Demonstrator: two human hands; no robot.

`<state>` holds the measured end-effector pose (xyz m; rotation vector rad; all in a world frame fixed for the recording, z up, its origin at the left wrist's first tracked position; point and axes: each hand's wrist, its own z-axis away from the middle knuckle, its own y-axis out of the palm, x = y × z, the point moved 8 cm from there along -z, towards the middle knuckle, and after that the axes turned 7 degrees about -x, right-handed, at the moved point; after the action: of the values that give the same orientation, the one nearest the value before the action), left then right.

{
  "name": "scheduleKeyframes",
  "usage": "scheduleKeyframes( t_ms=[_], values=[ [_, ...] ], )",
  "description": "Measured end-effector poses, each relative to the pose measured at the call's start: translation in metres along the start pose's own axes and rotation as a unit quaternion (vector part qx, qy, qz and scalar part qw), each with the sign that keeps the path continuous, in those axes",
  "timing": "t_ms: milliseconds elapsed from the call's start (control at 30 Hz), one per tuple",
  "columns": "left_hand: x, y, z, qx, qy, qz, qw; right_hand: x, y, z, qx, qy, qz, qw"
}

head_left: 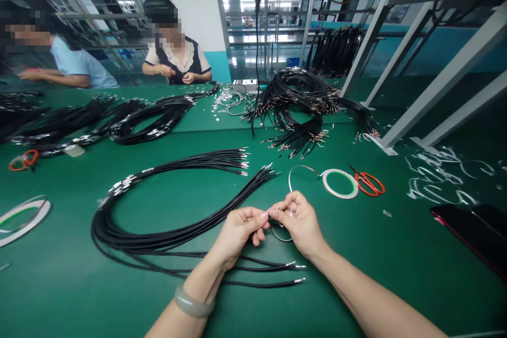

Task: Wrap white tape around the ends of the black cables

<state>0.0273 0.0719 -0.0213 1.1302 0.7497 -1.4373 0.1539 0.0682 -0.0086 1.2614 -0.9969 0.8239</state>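
My left hand [243,228] and my right hand [300,223] meet fingertip to fingertip above the green table. Both are closed in a pinch. A short dark piece, like the end of a black cable, shows at the left fingertips, mostly hidden by fingers. Between my right thumb and fingers is a thin white tape strip [290,179], which loops below the hand and runs back to a flat white-and-green tape roll [325,186]. Around and under my left wrist lies a curved bundle of black cables [119,237] with bare metallic ends, some pointing right beneath the hand.
Orange-handled scissors [370,184] lie beside the roll. White tape scraps [439,171] and a dark red-edged object [471,232] are at right. Behind are a big cable heap [297,92] and slanted grey metal legs [439,84]. Two people [178,58] sit across the table.
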Motion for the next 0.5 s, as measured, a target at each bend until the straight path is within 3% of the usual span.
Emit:
scheduleKeyframes(
  t_ms=[167,300,500],
  values=[
    [0.0,0.002,-0.005,0.009,0.005,-0.012,1.0,0.004,-0.005,-0.003,-0.01,-0.021,0.022,0.999],
    [0.003,0.007,0.0,0.038,-0.002,-0.046,0.998,0.012,-0.02,-0.009,-0.052,-0.05,0.041,0.997],
    [0.022,0.039,0.043,0.222,-0.094,-0.161,0.957,0.012,-0.034,-0.013,-0.095,-0.077,0.063,0.991]
  ],
)
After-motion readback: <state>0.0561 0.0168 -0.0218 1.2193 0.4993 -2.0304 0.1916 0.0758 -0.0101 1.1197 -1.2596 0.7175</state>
